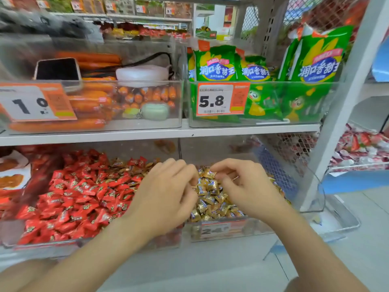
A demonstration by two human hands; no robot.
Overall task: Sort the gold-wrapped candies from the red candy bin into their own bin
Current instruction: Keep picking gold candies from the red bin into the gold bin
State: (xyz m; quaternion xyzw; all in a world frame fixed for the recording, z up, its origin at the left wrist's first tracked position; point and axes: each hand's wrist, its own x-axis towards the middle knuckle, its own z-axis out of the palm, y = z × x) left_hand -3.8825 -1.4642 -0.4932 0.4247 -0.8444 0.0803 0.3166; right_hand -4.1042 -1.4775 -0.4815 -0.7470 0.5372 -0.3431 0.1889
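Left hand (166, 192) and right hand (242, 184) above gold-candy bin (256, 228), beside red-candy bin (52, 242). Fingers curled; grasp cannot be told.

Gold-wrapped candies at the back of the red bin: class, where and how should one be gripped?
Probably pinch a gold candy across its small body from above, reaching in over the red bin front wall: it lies loose atop the red candies.

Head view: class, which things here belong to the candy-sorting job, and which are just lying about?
Belong to the job: left hand, right hand, gold-wrapped candies, red candy bin, gold candy bin.

Just lying about: green snack bags, orange sausages, phone, 5.8 price tag.
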